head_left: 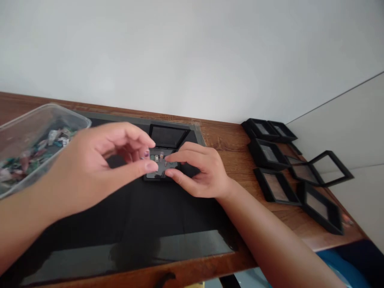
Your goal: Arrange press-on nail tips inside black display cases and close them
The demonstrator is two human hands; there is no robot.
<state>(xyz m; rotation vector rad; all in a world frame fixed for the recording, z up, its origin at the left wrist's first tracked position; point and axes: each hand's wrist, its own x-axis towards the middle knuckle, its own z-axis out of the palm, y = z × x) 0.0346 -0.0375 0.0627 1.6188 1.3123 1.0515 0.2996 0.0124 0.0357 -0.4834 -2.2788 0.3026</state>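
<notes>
A small black display box (pixel 163 158) lies open on a black mat (pixel 144 224), its lid (pixel 168 136) tipped back toward the wall. A row of small press-on nails (pixel 158 157) sits on the grey pad inside it. My left hand (pixel 99 164) hovers over the box's left side, thumb and fingers curled in a pinch. What they pinch is too small to make out. My right hand (pixel 201 172) rests on the box's right edge, fingers pressed on the pad and the box.
A clear plastic tub (pixel 36 140) of mixed small coloured pieces stands at the left on the wooden table (pixel 234 140). Several black frame boxes (pixel 279 186), some open, lie at the right near the table's edge. A white wall runs behind.
</notes>
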